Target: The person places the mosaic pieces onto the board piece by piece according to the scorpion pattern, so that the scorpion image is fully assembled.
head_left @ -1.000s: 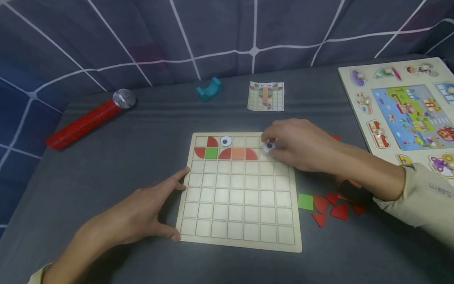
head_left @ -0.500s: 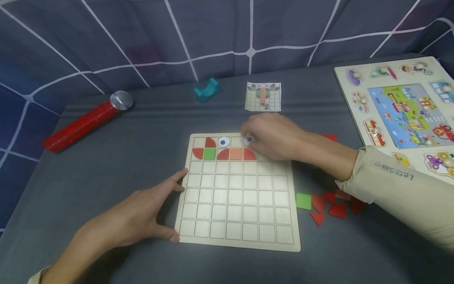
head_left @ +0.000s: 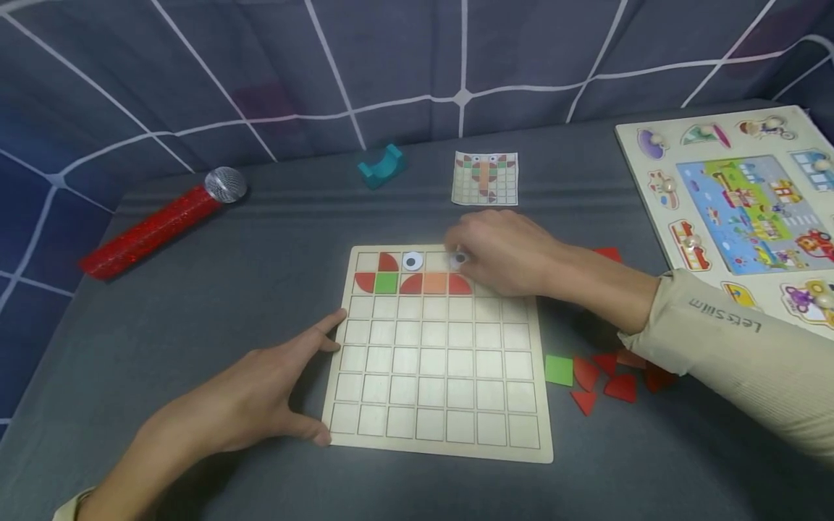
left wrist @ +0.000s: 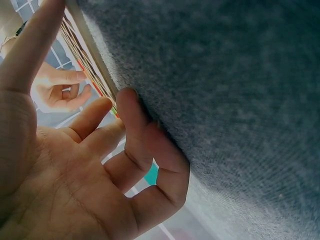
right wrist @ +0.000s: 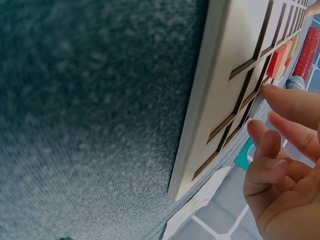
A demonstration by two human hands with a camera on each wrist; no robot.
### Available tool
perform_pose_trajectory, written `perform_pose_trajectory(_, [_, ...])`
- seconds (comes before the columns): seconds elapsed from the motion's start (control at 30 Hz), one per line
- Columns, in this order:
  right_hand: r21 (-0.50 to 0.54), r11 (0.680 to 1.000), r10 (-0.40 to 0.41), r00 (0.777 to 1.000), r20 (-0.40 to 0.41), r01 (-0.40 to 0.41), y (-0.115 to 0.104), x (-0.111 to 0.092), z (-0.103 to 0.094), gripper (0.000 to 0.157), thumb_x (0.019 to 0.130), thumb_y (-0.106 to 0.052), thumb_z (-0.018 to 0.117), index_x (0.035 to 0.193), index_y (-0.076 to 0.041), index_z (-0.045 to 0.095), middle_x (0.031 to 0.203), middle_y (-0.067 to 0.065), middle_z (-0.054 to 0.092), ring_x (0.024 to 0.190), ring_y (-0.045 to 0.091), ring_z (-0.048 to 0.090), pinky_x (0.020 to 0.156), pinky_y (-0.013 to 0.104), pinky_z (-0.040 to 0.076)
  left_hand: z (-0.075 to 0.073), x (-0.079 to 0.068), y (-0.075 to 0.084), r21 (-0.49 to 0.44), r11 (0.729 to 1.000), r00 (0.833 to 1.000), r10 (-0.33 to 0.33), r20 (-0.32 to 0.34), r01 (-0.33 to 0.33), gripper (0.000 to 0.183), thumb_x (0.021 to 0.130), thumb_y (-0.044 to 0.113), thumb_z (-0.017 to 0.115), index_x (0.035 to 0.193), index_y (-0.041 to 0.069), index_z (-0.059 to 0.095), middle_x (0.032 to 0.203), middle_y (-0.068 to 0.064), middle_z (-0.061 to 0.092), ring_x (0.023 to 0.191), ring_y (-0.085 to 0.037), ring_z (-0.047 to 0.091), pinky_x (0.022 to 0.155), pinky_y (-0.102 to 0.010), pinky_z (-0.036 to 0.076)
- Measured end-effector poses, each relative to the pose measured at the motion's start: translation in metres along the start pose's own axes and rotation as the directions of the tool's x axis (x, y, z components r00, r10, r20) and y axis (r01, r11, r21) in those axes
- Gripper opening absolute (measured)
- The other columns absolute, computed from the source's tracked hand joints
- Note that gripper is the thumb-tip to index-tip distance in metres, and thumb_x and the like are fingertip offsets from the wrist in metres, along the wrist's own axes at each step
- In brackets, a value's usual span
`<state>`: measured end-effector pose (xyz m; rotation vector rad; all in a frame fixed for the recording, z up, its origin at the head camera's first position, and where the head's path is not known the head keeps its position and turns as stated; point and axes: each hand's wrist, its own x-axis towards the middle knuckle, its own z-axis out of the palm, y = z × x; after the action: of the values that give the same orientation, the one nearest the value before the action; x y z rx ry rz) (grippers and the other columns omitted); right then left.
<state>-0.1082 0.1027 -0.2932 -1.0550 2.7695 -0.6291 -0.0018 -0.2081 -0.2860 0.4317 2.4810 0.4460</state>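
Note:
A square wooden grid board (head_left: 433, 392) lies flat in the head view. Over its top row my right hand (head_left: 498, 250) pinches a round googly-eye tile (head_left: 459, 259); in the right wrist view the thumb and fingertips are down at the cells. Another googly-eye tile (head_left: 413, 261) sits in the same row. Red quarter-circle tiles (head_left: 412, 284), a green square tile (head_left: 386, 283) and an orange square tile (head_left: 435, 283) fill cells nearby. My left hand (head_left: 250, 398) touches the board's left edge, thumb at the lower corner and forefinger higher up.
Loose red pieces (head_left: 621, 388) and a green square (head_left: 559, 370) lie right of the board. Behind it are a small pattern card (head_left: 485, 179) and a teal curved block (head_left: 382, 166). A red microphone (head_left: 163, 223) lies left, a picture puzzle (head_left: 651, 174) right.
My right hand has moved left along the top row with the googly-eye tile, then stayed there over the last half second. My left hand has kept its place at the board's edge.

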Motion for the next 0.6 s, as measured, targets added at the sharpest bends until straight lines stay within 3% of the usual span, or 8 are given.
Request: perform_pose_trajectory(0.6, [0.027,1.0,0.004,1.0,0.022,-0.005,0.0004,-0.0002,-0.0017,0.02,0.085,-0.001,0.069,0.102,-0.009,0.075,0.093,0.003,0.066,0.082,0.019,0.058,0.072,0.038,0.049,0.0007,0.0007,0.0009,0.004,1.0,1.0,-0.011,-0.003,0.011,0.135,0.051,0.044,0.097,0.158,0.027,0.017,0.131,0.006,0.057,0.11,-0.02,0.054,0.098,-0.053,0.042])
